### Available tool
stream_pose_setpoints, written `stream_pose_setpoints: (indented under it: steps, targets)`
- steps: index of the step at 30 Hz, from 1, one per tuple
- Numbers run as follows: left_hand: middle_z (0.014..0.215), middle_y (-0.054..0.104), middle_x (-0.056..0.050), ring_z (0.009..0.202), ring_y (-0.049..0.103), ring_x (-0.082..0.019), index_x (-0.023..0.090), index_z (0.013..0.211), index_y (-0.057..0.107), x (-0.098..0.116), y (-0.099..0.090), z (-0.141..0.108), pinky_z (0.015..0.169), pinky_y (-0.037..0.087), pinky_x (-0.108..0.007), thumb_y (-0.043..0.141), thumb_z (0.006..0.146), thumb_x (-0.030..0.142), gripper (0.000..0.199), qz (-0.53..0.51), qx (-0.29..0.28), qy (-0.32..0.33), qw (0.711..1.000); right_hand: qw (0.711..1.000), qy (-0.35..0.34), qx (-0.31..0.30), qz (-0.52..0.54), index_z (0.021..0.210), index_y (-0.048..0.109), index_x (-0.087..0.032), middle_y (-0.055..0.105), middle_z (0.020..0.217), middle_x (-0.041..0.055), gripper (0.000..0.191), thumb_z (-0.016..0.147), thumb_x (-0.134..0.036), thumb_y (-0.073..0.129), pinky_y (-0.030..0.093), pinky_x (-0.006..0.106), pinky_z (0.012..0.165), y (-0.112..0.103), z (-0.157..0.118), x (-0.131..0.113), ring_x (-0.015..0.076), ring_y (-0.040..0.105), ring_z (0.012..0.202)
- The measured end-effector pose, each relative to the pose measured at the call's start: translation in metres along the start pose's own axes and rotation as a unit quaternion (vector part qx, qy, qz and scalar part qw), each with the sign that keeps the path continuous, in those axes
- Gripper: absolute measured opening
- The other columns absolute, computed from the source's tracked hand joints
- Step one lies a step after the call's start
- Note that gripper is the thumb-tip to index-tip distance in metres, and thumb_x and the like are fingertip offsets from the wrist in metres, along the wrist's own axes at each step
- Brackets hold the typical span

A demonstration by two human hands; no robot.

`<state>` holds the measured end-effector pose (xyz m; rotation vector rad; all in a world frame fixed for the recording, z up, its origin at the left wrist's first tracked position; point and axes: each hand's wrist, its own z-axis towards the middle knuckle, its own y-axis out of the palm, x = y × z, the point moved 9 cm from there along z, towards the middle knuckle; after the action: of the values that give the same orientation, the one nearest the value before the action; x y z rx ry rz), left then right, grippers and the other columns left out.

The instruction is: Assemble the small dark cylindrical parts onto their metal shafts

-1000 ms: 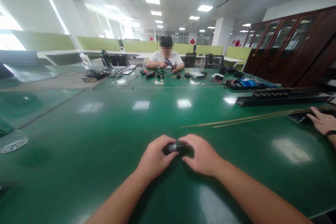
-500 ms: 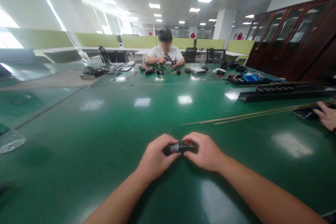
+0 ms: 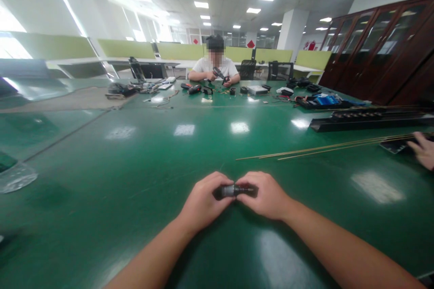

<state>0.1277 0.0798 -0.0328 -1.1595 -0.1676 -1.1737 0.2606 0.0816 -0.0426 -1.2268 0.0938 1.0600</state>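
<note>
In front of me, low over the green table (image 3: 162,162), both hands are at a small dark cylindrical part (image 3: 229,190). It lies sideways, with a greyish section at its left and a thinner dark shaft towards the right; its exact kind is not clear. My left hand (image 3: 202,198) pinches the grey end between thumb and fingers. My right hand (image 3: 266,193) is curled round the thin end, thumb and fingertips closed about it close to the left fingertips. The outer ends of the part are partly hidden by my palms.
Thin brass-coloured rods (image 3: 305,151) lie to the right, by another person's hand (image 3: 422,150). Behind them sits a long black channel (image 3: 359,123). Across the table, a person (image 3: 215,65) holds a dark tool among scattered parts. A clear plastic item (image 3: 16,178) is at left.
My right fingertips have come slightly closer to the left ones, and the part's thin shaft shows more plainly. The whole view has shifted a little.
</note>
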Motion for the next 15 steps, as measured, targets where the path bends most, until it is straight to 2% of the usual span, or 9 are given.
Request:
stream_pose_setpoints:
  steps: [7,15]
  targets:
    - [0.094,0.067,-0.003,0.088,0.063,-0.016,0.021,0.096,0.068,-0.0001,-0.001,-0.0011,0.079,0.05,-0.027,0.071,0.079,0.015,0.018,-0.01,0.012,0.006,1.0,1.0,-0.016,-0.004,0.003,0.093,0.073,-0.02,0.073,0.087,0.0031,0.013,0.082,-0.026,0.07,0.044,0.031,0.076,0.0038,-0.0003,-0.0032,0.0186,0.065,0.08]
    - [0.092,0.068,-0.002,0.086,0.063,-0.015,0.021,0.095,0.069,0.0001,-0.002,-0.0013,0.077,0.05,-0.026,0.074,0.078,0.019,0.017,-0.009,0.023,-0.001,1.0,1.0,-0.004,0.006,0.017,0.091,0.075,-0.02,0.073,0.085,0.0032,0.01,0.082,-0.022,0.069,0.045,0.028,0.073,0.001,0.0008,-0.0027,0.0176,0.065,0.078]
